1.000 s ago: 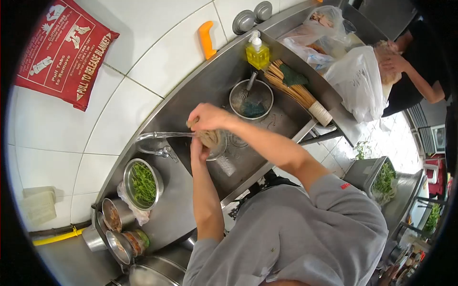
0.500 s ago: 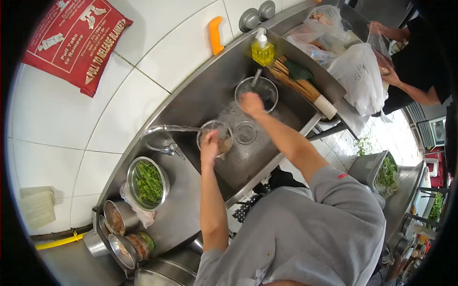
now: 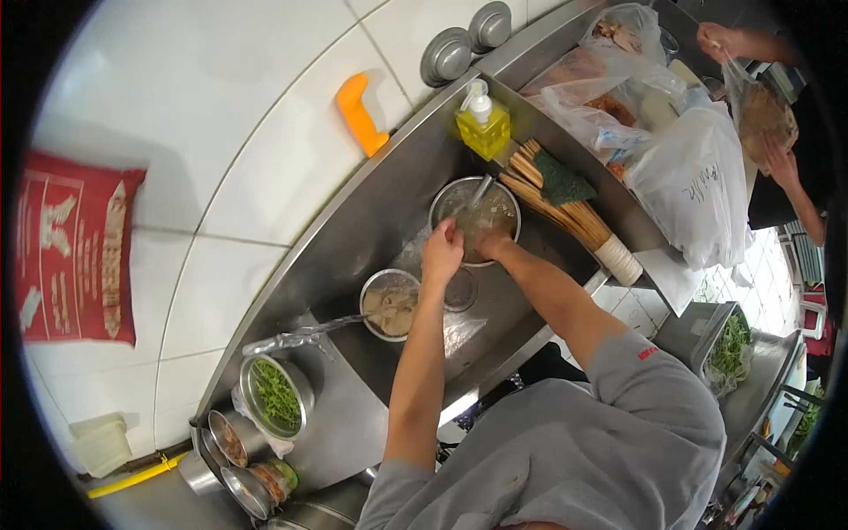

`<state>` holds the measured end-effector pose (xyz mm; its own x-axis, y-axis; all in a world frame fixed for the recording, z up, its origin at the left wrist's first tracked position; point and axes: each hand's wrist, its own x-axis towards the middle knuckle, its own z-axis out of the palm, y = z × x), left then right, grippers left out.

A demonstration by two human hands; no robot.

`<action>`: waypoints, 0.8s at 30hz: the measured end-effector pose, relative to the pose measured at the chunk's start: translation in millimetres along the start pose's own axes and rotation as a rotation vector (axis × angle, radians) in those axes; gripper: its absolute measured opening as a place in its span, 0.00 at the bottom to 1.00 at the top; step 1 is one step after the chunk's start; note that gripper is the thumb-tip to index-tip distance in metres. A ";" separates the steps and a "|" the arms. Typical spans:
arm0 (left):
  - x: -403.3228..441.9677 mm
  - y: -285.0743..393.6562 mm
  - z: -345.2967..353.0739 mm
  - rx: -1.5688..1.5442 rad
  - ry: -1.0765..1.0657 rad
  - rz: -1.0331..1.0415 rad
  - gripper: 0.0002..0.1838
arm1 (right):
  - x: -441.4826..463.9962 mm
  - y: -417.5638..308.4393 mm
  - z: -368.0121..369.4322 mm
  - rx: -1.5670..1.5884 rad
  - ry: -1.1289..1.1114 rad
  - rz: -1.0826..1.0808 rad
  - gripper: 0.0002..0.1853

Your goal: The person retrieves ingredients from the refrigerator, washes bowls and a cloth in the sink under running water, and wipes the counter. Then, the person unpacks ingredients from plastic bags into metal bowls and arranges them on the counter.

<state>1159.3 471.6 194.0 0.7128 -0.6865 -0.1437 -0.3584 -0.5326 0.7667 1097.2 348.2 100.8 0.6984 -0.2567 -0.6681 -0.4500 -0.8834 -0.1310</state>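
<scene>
Right grip (image 3: pixel 495 244) in pot (image 3: pixel 450 193), blurred-print red packet (image 3: pixel 79 252)

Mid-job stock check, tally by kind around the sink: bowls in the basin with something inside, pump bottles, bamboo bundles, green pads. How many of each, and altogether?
Bowls with contents, left bowl and right bowl: 2
Pump bottle: 1
Bamboo bundle: 1
Green pad: 1
Total: 5
</scene>
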 end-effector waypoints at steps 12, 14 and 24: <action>68.8 -54.7 80.9 0.418 -0.312 -0.223 0.37 | 1.6 2.1 28.4 0.241 0.088 -0.029 0.27; 72.3 -47.4 67.3 0.414 -0.272 -0.206 0.34 | 14.3 -4.5 37.1 0.240 0.184 -0.015 0.25; -1.9 13.3 -55.8 -0.455 -0.250 -0.064 0.18 | -43.6 17.2 -44.8 0.882 0.382 -0.126 0.43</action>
<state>1186.8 493.4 239.4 0.5386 -0.7868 -0.3015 0.0188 -0.3465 0.9379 1084.0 326.6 160.5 0.8337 -0.4280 -0.3490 -0.5067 -0.3414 -0.7916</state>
